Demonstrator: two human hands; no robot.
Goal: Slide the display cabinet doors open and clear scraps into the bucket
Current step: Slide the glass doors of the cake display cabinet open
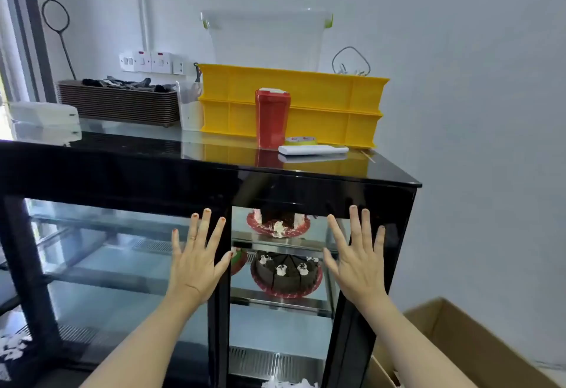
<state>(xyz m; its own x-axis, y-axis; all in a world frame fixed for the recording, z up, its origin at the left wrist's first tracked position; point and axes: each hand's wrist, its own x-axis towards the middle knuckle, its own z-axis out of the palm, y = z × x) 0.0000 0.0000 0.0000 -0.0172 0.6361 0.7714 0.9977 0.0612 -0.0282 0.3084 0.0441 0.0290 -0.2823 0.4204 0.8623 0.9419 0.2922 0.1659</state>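
A black display cabinet [122, 170] with sliding glass doors fills the lower view. My left hand [196, 262] lies flat with spread fingers on the left glass door [107, 265], next to the black centre frame [223, 311]. My right hand [358, 262] is spread flat over the right glass door [281, 320], near the cabinet's right post. Behind that glass, two chocolate cakes sit on shelves, the upper cake [277, 222] and the lower cake [286, 274]. White paper scraps lie on the cabinet floor at the bottom centre [291, 383] and bottom left [12, 348]. No bucket is in view.
On the cabinet top stand stacked yellow crates [321, 102], a red container [272, 118], a tape roll [301, 141], a white flat object [312, 150], brown stacked trays [119, 102] and a clear tub [266, 38]. An open cardboard box [459, 344] sits at the lower right.
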